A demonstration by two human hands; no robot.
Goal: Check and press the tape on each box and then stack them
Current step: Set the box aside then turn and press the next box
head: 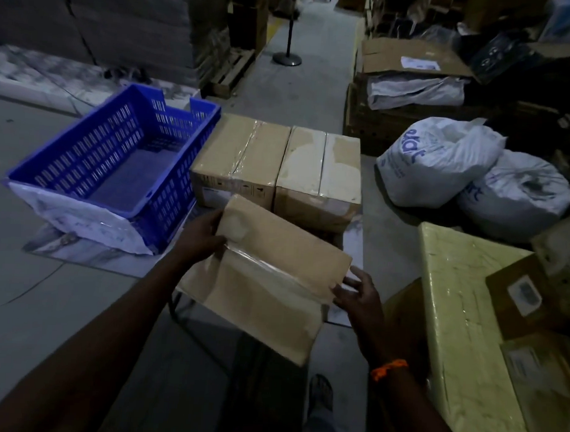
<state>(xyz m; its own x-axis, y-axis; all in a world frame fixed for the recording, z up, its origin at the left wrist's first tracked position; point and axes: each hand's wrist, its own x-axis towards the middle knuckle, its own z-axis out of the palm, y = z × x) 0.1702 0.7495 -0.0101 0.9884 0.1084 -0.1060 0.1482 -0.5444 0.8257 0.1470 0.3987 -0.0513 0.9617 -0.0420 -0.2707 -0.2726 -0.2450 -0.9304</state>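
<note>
I hold a brown cardboard box (268,273) tilted in front of me, a strip of clear tape running across its top seam. My left hand (200,234) grips its far left edge at the end of the tape. My right hand (355,291) holds the right edge, fingers spread along the tape's other end. Beyond it two taped cardboard boxes stand side by side on the floor: the left box (239,156) with wrinkled clear tape down its middle, the right box (320,172) with a paler top.
An empty blue slotted crate (178,192) sits to the left of the boxes. Two white sacks (440,163) lie at the right, with a yellow wrapped package (461,306) and small labelled boxes (526,295) nearer me. Cardboard stacks and pallets line the aisle behind.
</note>
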